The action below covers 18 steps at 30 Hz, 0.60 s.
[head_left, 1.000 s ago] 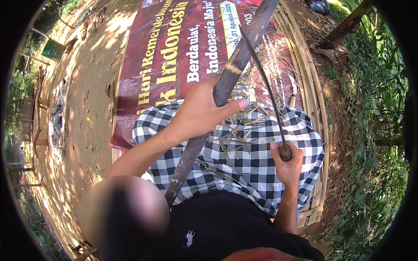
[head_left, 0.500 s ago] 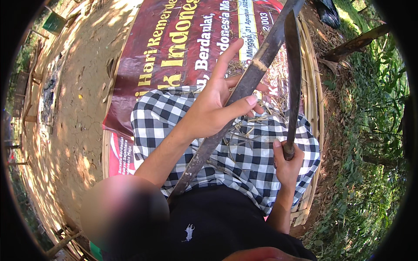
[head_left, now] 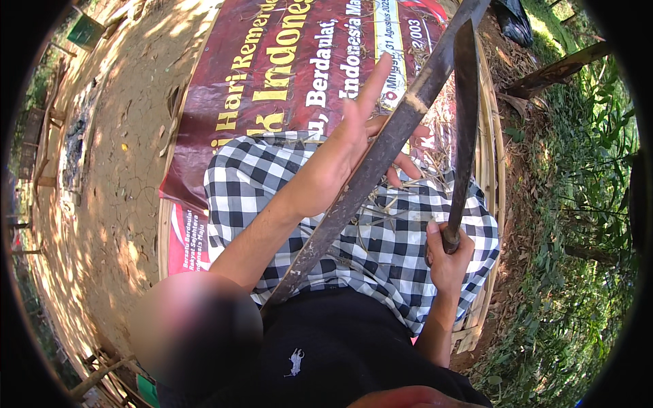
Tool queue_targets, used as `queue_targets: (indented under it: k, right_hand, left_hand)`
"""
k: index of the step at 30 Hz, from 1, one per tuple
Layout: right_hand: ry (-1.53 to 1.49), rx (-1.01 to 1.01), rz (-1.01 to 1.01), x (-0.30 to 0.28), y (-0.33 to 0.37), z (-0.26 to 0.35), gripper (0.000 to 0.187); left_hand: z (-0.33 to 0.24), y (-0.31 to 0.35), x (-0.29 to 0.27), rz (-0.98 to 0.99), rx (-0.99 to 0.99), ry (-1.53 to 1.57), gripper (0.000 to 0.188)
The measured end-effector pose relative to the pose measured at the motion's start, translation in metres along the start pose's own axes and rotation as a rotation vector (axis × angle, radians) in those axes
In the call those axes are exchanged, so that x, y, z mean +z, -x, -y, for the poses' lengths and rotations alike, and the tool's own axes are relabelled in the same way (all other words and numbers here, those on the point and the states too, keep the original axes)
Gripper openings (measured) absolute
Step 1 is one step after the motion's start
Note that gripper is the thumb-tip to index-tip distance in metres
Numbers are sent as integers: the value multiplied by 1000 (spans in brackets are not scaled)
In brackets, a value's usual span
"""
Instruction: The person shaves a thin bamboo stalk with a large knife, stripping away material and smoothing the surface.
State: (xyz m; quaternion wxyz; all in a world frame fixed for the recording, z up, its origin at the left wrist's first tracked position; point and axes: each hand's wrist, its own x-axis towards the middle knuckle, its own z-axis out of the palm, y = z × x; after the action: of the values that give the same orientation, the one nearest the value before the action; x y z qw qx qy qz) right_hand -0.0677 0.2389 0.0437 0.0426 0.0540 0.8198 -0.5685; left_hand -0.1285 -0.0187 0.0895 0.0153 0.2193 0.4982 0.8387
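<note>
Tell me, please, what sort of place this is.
Probably an outdoor yard beside greenery: bare ground lies on the left, leafy plants grow on the right, and a bamboo platform stands between them.

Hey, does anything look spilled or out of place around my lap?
Yes, mildly: dry scraps lie scattered over the checkered cloth and red banner, looking untidy beneath the dark bamboo piece. I see no clear damage.

At centre, the left hand (head_left: 335, 155) is splayed beneath a dark bamboo strip (head_left: 382, 149) slanting to the upper right. Right of centre, the right hand (head_left: 449, 262) grips a machete (head_left: 464, 129) by its handle.
</note>
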Motion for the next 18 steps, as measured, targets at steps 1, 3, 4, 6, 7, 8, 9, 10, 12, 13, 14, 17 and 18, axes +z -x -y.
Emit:
queue_targets:
  k: [1, 3, 4, 6, 7, 8, 9, 10, 12, 13, 14, 17, 18]
  right_hand:
    - [23, -27, 12, -2, -1, -5, 27]
    - [27, -31, 13, -2, -1, -6, 28]
    - [9, -7, 1, 0, 0, -2, 30]
    - [12, -12, 0, 0, 1, -2, 30]
    - [32, -41, 12, -2, 0, -6, 28]
    - [53, -70, 24, -2, -1, -8, 26]
    - [38, -45, 17, -2, 0, -7, 28]
    - [23, -18, 9, 0, 1, -3, 30]
    - [10, 8, -1, 1, 3, 1, 33]
    - [13, 11, -4, 2, 3, 2, 33]
    - [15, 14, -8, 2, 4, 2, 33]
    - [55, -66, 26, -1, 2, -7, 26]
    - [58, -67, 24, -1, 2, -8, 26]
  left_hand:
    - [1, 0, 1, -4, 0, 81, 77]
    - [1, 0, 1, -3, 5, 153, 74]
    - [1, 0, 1, 2, 10, 144, 72]
    - [0, 0, 1, -3, 3, 128, 69]
    - [-2, 1, 2, -15, -10, 120, 68]
    - [-4, 1, 3, -27, -22, 112, 68]
    - [-2, 1, 1, -10, -10, 219, 69]
    - [2, 2, -2, 7, 3, 328, 70]
    - [5, 2, -4, 22, 11, 475, 75]
    - [5, 2, -3, 19, 4, 516, 78]
    - [5, 1, -3, 16, -3, 558, 81]
    - [6, 3, -3, 9, -32, 552, 88]
    - [6, 3, -4, 14, -35, 575, 88]
